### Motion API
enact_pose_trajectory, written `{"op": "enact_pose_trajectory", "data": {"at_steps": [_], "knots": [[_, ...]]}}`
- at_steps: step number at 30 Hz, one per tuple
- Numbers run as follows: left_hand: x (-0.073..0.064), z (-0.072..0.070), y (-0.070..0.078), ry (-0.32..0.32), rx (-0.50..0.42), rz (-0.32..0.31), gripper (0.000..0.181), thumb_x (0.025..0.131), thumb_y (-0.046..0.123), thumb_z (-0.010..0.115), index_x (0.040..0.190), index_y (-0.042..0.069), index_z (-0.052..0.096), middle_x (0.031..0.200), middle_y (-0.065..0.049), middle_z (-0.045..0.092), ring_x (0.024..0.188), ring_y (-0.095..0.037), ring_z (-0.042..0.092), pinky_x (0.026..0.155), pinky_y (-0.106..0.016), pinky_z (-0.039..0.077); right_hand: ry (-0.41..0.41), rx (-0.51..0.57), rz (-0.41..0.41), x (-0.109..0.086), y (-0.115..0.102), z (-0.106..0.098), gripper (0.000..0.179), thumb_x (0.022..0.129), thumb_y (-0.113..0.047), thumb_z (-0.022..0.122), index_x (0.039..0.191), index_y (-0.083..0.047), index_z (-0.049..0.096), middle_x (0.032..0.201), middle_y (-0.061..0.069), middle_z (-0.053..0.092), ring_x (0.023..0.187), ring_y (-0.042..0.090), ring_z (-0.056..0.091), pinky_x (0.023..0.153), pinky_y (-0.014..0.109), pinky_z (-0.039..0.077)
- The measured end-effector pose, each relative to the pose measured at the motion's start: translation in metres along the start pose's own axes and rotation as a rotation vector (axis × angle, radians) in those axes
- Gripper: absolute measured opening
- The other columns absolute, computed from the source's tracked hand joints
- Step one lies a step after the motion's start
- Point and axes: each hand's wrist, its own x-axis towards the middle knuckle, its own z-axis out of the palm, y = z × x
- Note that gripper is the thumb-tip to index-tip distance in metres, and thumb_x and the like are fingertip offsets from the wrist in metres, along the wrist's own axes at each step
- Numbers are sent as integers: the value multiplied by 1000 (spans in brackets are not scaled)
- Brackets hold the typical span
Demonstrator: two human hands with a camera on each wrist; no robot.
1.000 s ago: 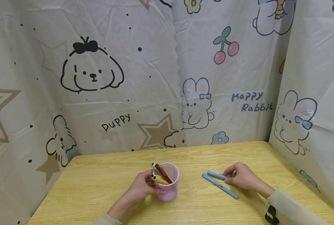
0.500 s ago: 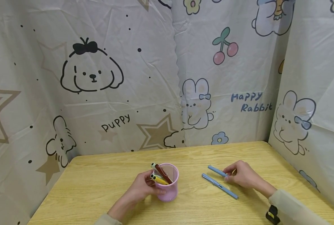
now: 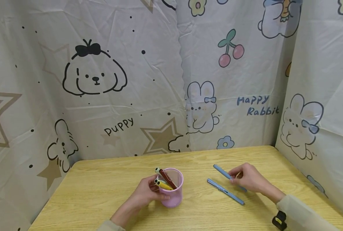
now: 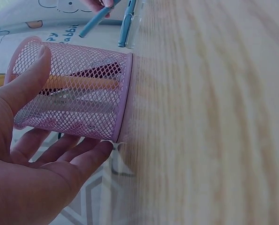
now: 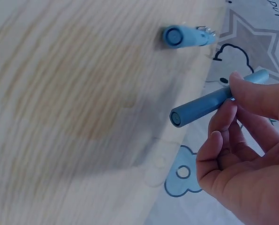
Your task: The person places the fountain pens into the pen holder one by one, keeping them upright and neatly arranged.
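My left hand (image 3: pixel 142 194) holds a pink mesh pen holder (image 3: pixel 173 199) from its left side. In the left wrist view the thumb lies across one side of the mesh (image 4: pixel 83 93) and the fingers are on the other. Inside the holder lean several pens, among them a yellow pen (image 3: pixel 165 185) and a dark red pen (image 3: pixel 168 178). Between thumb and fingertips, my right hand (image 3: pixel 251 179) pinches a blue pen (image 3: pixel 221 171), raised off the table in the right wrist view. A second blue pen (image 3: pixel 232 196), with a metal clip, lies on the table just in front of it.
The light wood table (image 3: pixel 110 179) is bordered at the back and sides by a printed cloth curtain (image 3: pixel 148 80). A black band with a yellow mark (image 3: pixel 279 220) is at my right sleeve (image 3: pixel 298 211).
The pen in my right hand has risen and turned, its far end tipping up and its rear end now showing beyond the hand. My left hand and the pen holder stay in place.
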Motion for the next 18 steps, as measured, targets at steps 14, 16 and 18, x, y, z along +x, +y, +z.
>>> {"op": "enact_pose_trajectory", "data": {"at_steps": [14,16,18], "knots": [[0,1,0,3,10,-6,66,77,-9,89,138,-4,62,129,-18,70,119,-31,68,106,-40,53,13,70,-9,-3,-24,4,23,89,-7,83,110,3,79,87,-2,71,72,12,60,57,24,50],[0,1,0,4,11,-4,67,77,-8,89,138,-4,62,129,-18,71,119,-32,68,106,-40,53,19,79,-7,-3,-28,4,24,90,-8,83,111,3,79,87,-2,71,73,13,60,57,24,49],[0,1,1,5,15,-2,67,77,-8,89,138,-5,62,129,-19,71,118,-32,68,106,-40,54,21,96,-1,-3,-31,4,25,90,-9,83,112,3,79,88,-1,72,74,14,61,57,24,49]]}}
